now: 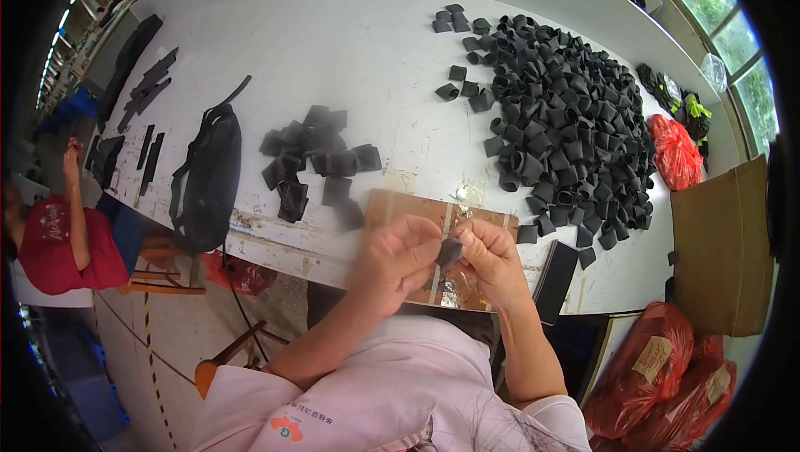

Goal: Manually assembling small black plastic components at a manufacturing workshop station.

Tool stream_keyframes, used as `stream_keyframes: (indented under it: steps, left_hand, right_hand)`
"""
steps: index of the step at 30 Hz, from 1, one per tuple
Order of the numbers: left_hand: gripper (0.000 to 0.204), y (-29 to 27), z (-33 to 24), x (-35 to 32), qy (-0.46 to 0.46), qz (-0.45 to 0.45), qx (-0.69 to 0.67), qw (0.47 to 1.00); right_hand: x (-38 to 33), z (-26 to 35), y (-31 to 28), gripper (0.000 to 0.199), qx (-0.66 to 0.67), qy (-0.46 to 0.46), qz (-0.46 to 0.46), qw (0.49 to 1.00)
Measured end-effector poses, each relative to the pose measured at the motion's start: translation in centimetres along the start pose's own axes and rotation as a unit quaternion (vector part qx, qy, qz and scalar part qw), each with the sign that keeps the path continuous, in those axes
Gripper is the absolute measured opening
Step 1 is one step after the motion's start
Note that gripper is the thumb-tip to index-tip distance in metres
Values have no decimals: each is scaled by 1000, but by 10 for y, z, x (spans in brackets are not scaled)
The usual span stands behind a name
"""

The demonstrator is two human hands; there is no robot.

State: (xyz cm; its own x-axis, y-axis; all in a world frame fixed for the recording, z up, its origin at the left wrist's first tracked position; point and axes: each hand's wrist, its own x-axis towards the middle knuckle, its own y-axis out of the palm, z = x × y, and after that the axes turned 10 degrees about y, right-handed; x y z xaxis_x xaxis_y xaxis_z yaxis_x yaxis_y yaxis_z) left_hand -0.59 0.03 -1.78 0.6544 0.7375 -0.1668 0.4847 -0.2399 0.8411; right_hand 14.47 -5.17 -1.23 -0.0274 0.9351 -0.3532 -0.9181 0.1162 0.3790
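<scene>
A small black fabric piece is pinched between the thumb and fingers of my right hand, over a brown cardboard sheet at the table's front edge. Close on its left side is my left hand, fingers curled and smeared by motion; whether they grip the piece I cannot make out. Flat black pieces lie in a loose group beyond my left hand. A large heap of black pieces bent into short tubes covers the right side of the white table.
By my right hand lies a flat black phone-like object. A black bag and black strips lie at left. Red plastic bags and a cardboard box stand right. A person in red sits far left.
</scene>
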Motion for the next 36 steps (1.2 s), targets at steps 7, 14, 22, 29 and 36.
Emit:
stream_keyframes:
  steps: [7,14,22,29,36]
  left_hand:
    - [26,23,-17,14,356,105,509,776]
    - [10,27,-1,6,314,22,237,919]
    - [9,25,10,-10,290,-67,152,942]
    - [8,11,7,-5,326,-32,270,905]
    - [6,11,14,-9,327,-40,252,910]
  right_hand:
    - [-17,5,11,26,-330,-265,-222,878]
    - [-14,10,27,37,-447,-387,-232,773]
    - [-4,-5,10,28,-449,-441,-212,748]
    - [-6,9,9,11,-475,-396,-188,763]
    - [-1,4,9,27,-479,-425,-185,746]
